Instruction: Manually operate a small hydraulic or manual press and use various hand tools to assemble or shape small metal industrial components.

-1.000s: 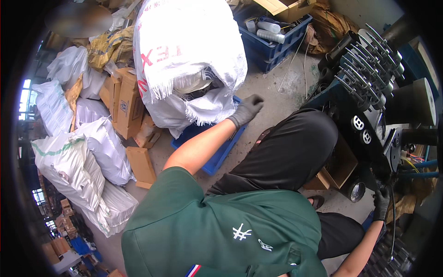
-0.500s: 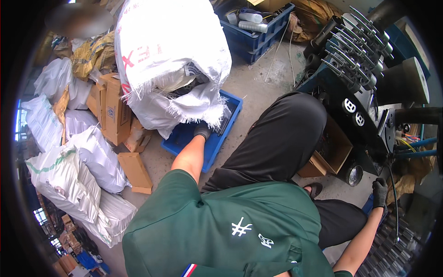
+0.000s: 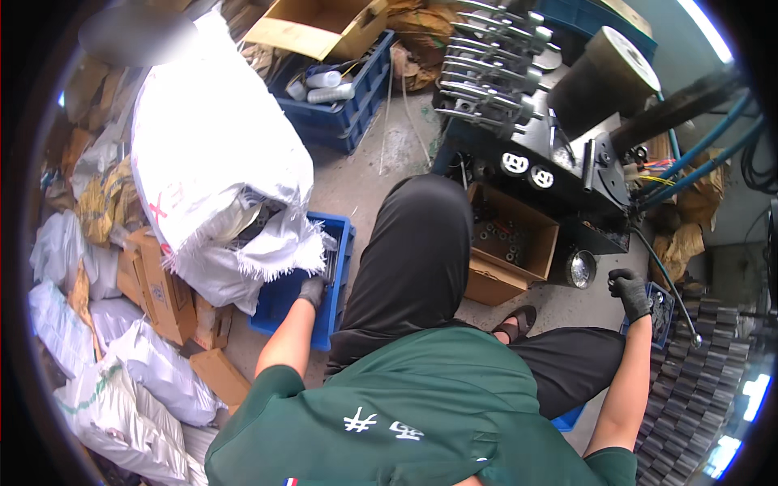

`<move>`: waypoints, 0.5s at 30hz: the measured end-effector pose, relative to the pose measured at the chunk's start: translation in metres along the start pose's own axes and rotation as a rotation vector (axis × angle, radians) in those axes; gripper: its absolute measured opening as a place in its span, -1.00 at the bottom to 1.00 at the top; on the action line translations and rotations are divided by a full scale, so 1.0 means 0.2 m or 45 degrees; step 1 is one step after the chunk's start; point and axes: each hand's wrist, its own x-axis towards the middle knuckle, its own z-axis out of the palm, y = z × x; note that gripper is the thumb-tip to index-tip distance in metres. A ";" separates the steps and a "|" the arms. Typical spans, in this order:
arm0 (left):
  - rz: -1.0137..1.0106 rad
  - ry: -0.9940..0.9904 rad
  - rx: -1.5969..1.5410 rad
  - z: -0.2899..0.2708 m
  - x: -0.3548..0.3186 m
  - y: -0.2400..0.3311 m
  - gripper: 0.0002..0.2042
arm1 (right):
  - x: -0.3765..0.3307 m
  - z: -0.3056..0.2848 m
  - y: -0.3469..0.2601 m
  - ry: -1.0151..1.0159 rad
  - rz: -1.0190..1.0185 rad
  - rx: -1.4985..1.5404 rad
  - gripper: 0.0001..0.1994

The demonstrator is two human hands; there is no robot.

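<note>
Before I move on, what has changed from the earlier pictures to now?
The left hand has moved from beyond the right edge of the blue tray leftward into it. The right hand sits farther from the hanging cable. What either hand holds is unclear. The view has swung right. The white sack still overhangs the tray.

Workshop, grey floor [image 3: 365,176], black machine [image 3: 565,185] with metal rods [image 3: 486,71] and blue hoses [image 3: 705,167], stacked metal parts [image 3: 697,385] at the floor's right edge, white sacks [image 3: 126,413] along its left, blue tray [image 3: 329,324]
</note>
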 end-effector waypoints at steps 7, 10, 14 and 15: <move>0.021 -1.095 -1.143 -0.23 -0.99 0.52 -0.84 | -0.17 0.16 -0.35 -0.068 -0.468 -0.297 -0.79; 0.381 -1.388 -1.007 -0.18 -1.40 0.87 -0.74 | -0.26 0.22 -0.58 0.037 -0.729 -0.061 -0.78; 1.244 -1.168 -0.585 0.08 -2.03 1.32 -0.59 | -0.37 0.36 -0.91 -0.240 -0.719 0.718 -0.81; 1.389 -1.153 -0.480 0.18 -2.14 1.39 -0.53 | -0.40 0.38 -0.99 -0.271 -0.688 0.854 -0.78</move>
